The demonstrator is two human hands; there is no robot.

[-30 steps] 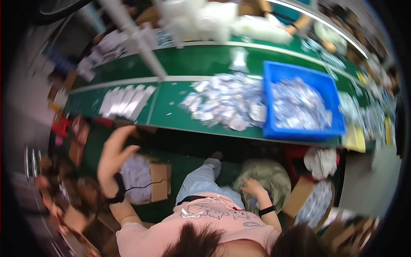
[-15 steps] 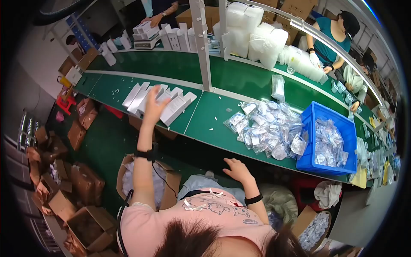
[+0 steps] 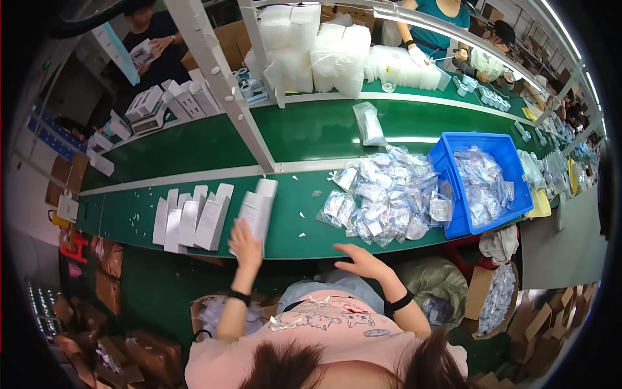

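Note:
My left hand lies against the near left side of a white carton, with its fingers stretched out. This carton stands apart from a row of several white cartons to its left. Over the near edge of the green table, my right hand hangs with fingers apart and nothing in it. In front of that hand spreads a pile of small clear plastic bags with pale parts inside. A blue bin of similar bags stands to the pile's right.
Behind the table runs a green conveyor with one clear bag on it. A white metal post rises between table and conveyor. White paper scraps dot the tabletop. Two people work across the conveyor, beside bubble-wrap stacks.
My left hand has come right and nearer from the carton row, and one carton now stands apart from it. My right hand remains near the table edge. The view has turned right.

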